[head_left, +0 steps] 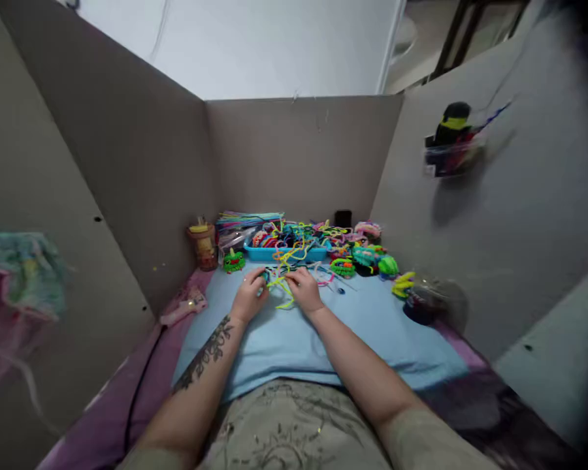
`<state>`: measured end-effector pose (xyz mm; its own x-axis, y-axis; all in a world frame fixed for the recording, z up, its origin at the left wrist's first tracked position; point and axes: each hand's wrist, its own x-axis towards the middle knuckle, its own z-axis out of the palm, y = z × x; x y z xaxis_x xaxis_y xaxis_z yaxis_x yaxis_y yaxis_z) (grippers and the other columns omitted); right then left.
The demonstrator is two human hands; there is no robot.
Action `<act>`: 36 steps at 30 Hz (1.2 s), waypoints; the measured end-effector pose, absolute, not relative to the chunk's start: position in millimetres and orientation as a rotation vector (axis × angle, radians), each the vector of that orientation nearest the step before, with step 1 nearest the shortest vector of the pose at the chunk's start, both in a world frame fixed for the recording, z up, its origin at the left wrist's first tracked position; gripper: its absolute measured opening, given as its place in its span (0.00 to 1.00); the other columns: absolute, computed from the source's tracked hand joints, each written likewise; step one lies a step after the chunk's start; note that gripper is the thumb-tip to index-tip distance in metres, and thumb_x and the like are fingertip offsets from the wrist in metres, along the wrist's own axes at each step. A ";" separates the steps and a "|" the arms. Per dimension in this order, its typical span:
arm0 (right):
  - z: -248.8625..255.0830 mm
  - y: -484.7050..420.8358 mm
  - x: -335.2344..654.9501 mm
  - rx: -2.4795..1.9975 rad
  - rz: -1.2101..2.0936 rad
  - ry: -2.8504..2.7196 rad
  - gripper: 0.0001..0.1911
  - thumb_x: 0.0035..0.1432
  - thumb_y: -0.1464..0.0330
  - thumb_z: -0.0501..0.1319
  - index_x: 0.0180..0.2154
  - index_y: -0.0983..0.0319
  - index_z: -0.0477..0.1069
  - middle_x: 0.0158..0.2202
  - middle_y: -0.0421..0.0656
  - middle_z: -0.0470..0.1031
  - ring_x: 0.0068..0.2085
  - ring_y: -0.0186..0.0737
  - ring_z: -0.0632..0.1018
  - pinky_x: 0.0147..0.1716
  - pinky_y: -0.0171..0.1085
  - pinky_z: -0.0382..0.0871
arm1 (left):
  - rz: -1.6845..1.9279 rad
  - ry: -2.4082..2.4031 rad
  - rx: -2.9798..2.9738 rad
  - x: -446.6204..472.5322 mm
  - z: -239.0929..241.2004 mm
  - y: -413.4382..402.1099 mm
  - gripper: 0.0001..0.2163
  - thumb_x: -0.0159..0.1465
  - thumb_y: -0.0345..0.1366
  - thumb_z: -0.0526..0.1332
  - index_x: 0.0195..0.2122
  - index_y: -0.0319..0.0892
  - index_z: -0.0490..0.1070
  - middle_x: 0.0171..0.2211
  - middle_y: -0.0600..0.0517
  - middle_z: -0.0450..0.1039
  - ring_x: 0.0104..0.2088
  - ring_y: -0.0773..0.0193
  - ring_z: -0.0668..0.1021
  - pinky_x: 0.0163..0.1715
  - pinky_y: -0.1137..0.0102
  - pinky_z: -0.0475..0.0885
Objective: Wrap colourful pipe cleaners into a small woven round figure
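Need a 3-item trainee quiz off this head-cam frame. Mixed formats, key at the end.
1. Multiple choice: what fills the shallow blue plastic tray?
A) white paper cups
B) a multicoloured tangle of strands
C) metal tools

2. True or false: the dark floral tattoo is on the forearm of the bare right hand.

3. Short answer: what brightly coloured thing shows between the fingertips of the right hand and the bare left hand?

Key
1. B
2. False; it is on the left forearm.
3. A bright yellow-green yarn-like strand.

Pastel cloth (22, 271) hangs at left, a mounted holder (453, 162) at right.
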<state>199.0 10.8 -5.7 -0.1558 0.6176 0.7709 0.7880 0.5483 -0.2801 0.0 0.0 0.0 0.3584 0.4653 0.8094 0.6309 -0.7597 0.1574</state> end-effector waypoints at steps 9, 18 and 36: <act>-0.5 1.9 196.0 -1.165 -0.300 -1.971 0.06 0.59 0.73 0.60 0.31 0.60 0.75 0.33 0.45 0.76 0.40 0.45 0.71 0.41 0.40 0.61 | -1.321 -0.885 -2.513 6.6 0.0 -1.9 0.03 0.60 0.28 0.58 0.31 0.42 0.67 0.53 0.43 0.70 0.55 0.57 0.72 0.53 0.57 0.71; 3.2 1.5 194.4 -1.277 -0.309 -2.040 0.08 0.62 0.72 0.58 0.34 0.61 0.76 0.36 0.48 0.76 0.41 0.46 0.71 0.40 0.39 0.61 | -1.329 -0.898 -2.525 5.1 -1.5 -1.4 0.03 0.61 0.29 0.58 0.32 0.42 0.66 0.53 0.43 0.69 0.56 0.56 0.71 0.54 0.57 0.71; 6.7 -3.9 190.6 -1.332 -0.374 -2.226 0.07 0.62 0.73 0.58 0.36 0.60 0.75 0.39 0.48 0.75 0.41 0.44 0.70 0.36 0.38 0.58 | -1.357 -0.985 -2.659 5.9 -1.8 -2.6 0.03 0.61 0.29 0.58 0.31 0.43 0.66 0.53 0.42 0.69 0.55 0.56 0.72 0.54 0.57 0.70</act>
<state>190.6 -3.9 6.7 -0.3851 0.7351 0.5580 0.8770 0.4797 -0.0266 5.9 -2.6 -1.8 0.4311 0.5307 0.7297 0.5293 -0.8037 0.2718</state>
